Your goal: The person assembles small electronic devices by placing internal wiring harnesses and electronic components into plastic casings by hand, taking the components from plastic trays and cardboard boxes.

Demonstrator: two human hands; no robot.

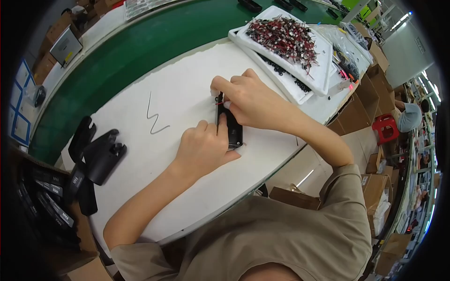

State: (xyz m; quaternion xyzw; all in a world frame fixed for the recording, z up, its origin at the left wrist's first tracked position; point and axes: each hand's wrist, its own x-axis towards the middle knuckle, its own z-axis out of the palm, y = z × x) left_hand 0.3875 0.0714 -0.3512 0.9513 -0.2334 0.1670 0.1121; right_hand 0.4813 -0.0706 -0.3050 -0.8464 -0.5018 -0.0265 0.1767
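A long black plastic housing (235,130) lies on the white tabletop in front of me, its inner side facing up. My left hand (205,144) grips it, with the index finger laid into it and the thumb at its near end. Over the far end of the housing, my right hand (248,98) is closed in a pinch. A bit of red wire (220,103) shows by its fingertips; whatever small part hangs on that wire is hidden by the fingers.
Stacked white foam trays (323,82) at the far right carry a heap of red-wired small parts (283,40) and small black pieces (281,70). Black housings (101,157) lie at the left, above a box of more (47,206). A green conveyor belt (112,61) runs behind.
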